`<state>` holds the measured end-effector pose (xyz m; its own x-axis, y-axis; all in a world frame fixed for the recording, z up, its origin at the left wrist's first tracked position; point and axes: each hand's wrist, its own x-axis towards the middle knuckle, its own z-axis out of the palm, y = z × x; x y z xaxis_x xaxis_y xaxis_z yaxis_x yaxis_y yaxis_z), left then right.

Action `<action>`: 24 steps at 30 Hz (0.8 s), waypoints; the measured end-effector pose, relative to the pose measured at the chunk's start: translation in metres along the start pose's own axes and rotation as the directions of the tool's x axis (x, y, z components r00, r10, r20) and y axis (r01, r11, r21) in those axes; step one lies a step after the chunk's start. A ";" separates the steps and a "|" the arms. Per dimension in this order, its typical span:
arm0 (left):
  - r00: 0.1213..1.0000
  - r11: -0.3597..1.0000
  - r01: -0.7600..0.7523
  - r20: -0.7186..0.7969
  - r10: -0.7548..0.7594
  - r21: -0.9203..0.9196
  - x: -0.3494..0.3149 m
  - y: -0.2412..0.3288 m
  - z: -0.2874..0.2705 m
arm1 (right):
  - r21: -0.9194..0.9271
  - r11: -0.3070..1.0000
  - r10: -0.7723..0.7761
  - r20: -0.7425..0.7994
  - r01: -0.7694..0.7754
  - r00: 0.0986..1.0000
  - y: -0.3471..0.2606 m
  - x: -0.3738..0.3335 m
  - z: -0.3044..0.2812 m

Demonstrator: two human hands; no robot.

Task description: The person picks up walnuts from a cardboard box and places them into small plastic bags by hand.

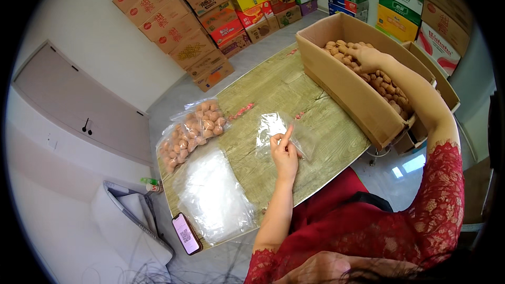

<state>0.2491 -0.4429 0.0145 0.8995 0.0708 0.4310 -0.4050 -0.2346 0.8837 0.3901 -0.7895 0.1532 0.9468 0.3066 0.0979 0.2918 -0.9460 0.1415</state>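
Note:
My left hand is over the middle of the table, pinching an unfilled clear plastic bag. Its index finger points up across the film while the other fingers curl in. At the far right, my right hand reaches into a long cardboard box and closes its fingers on walnuts; the pile partly hides the fingertips. Bags filled with walnuts lie at the table's left. Nearer to me is a stack of flat clear bags.
A phone lies on the corner of the wood-patterned table. Red scraps dot the tabletop. Stacked cartons line the far wall, and more cartons stand behind the walnut box. A grey-white folded item is on the left.

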 end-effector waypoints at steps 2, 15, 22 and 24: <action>1.000 0.997 0.005 -0.004 -0.006 -0.074 0.000 -0.005 -0.002 | 0.059 0.997 0.040 0.200 -0.052 0.979 0.004 0.018 0.006; 0.996 0.999 0.046 -0.080 -0.044 0.028 0.000 -0.022 -0.002 | 0.219 0.938 0.130 0.492 -0.267 0.861 0.008 0.041 0.015; 0.975 0.969 0.209 -0.046 -0.217 -0.128 -0.002 -0.020 -0.003 | 0.344 0.914 0.060 0.410 -0.215 0.910 0.009 0.052 0.026; 0.969 0.967 0.225 -0.071 -0.235 -0.122 -0.001 -0.014 -0.004 | 0.356 0.916 0.016 0.430 -0.186 0.903 0.006 0.050 0.030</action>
<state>0.2534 -0.4357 0.0027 0.9555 0.1926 0.2236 -0.2091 -0.0925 0.9735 0.4439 -0.7834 0.1292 0.9179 0.2164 -0.3326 0.1398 -0.9608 -0.2394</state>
